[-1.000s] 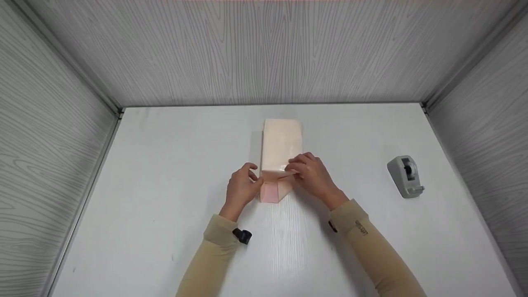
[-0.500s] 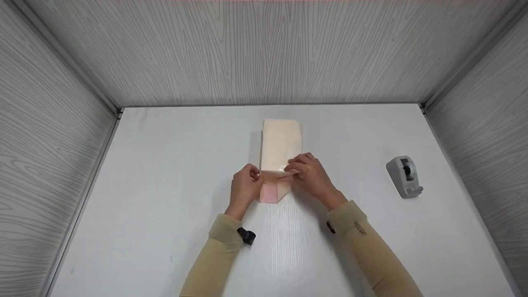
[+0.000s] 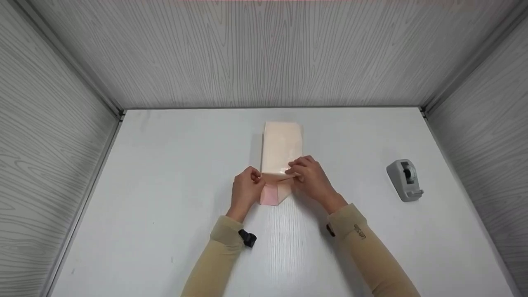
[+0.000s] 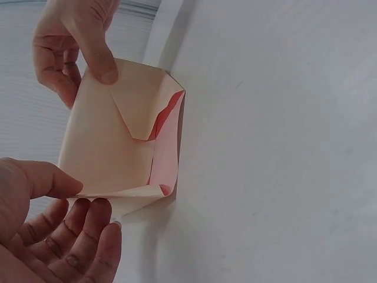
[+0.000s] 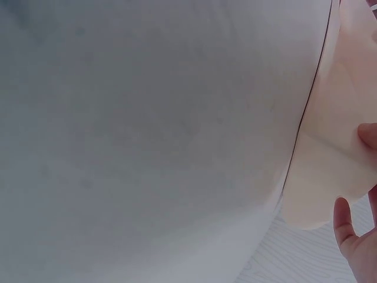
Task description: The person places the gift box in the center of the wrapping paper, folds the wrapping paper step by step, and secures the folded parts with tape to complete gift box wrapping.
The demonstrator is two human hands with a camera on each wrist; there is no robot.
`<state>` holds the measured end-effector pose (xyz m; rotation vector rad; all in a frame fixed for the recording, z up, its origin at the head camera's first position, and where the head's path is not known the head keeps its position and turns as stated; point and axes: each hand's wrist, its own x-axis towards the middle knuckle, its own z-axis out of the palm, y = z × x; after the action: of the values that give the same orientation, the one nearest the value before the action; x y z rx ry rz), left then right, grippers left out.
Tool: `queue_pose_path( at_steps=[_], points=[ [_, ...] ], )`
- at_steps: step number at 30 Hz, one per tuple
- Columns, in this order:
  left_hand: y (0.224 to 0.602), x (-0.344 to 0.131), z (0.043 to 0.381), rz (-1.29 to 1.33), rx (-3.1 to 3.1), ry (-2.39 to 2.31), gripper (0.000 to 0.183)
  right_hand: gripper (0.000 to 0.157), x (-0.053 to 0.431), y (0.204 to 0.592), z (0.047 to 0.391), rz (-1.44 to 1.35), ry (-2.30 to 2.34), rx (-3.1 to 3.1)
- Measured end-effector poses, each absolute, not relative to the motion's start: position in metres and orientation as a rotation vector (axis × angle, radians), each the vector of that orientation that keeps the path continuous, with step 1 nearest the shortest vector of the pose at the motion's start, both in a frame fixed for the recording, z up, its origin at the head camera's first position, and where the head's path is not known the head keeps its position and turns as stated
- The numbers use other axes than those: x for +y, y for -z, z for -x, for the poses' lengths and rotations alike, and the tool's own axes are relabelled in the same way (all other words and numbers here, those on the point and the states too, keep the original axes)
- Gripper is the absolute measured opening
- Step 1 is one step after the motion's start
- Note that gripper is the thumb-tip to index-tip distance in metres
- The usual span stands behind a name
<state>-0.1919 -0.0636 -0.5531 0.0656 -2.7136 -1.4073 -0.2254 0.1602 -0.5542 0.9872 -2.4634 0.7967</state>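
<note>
A box-shaped packet of peach paper [image 3: 282,144] lies lengthwise on the table, its near end folded partly inward. A flap with a pink inner side [image 3: 269,195] sticks out from that end towards the person. My left hand [image 3: 246,188] pinches the left edge of the folded paper between thumb and fingers. On the other side, my right hand [image 3: 311,177] grips the right corner, fingers over the top and thumb [image 4: 105,68] on the end fold. Creased pink inner paper [image 4: 166,144] shows in the left wrist view.
A grey tape dispenser [image 3: 403,180] with a roll in it stands on the right side of the white table [image 3: 165,177]. Wood-grain panels [image 3: 264,53] rise at the back and both sides.
My left hand has shifted slightly right, and its fingers have come together on the paper's left edge. The right hand keeps its hold with hardly any movement.
</note>
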Motion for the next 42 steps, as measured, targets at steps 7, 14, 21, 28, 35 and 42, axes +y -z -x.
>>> queue_pose_path(
  at_steps=[7,14,21,28,35,42],
  points=[
    [0.555,-0.061,0.192,-0.079,-2.704,1.354,0.005,0.025,0.16,0.554,0.222,-0.958,-0.8,-2.503],
    [0.554,-0.061,0.192,-0.08,-2.703,1.325,0.007,0.025,0.159,0.554,0.223,-0.958,-0.836,-2.473],
    [0.552,-0.061,0.184,-0.155,-2.727,1.344,0.005,0.023,0.159,0.555,0.224,-0.979,-0.846,-2.433],
    [0.556,-0.061,0.184,-0.157,-2.743,1.308,0.004,0.022,0.159,0.555,0.224,-0.986,-0.841,-2.437],
    [0.557,-0.063,0.179,-0.174,-2.778,1.289,0.004,0.022,0.16,0.556,0.225,-1.005,-0.84,-2.406],
    [0.557,-0.066,0.174,-0.201,-2.826,1.268,0.01,0.022,0.159,0.557,0.225,-1.013,-0.83,-2.388]
  ],
)
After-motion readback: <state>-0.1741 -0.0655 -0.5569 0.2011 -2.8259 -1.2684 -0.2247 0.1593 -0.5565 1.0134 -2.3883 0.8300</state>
